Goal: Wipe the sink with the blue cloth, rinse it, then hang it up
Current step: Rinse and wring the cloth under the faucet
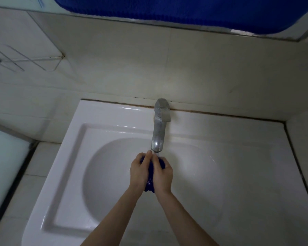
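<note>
Right, I see the left hand (pixel 140 172) and right hand (pixel 163 174) side by side, both gripping the bunched blue cloth (pixel 149 183) just under the tap (pixel 158 128), over the sink (pixel 100 125).

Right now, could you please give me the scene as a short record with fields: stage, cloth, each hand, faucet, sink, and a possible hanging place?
stage: rinsing; hanging not yet done
blue cloth: bunched between both hands, just below the spout, over the basin
left hand: grips the cloth
right hand: grips the cloth
faucet: water seems to run from it
sink: white, glossy
wire rack: on the wall, left of the sink
</note>
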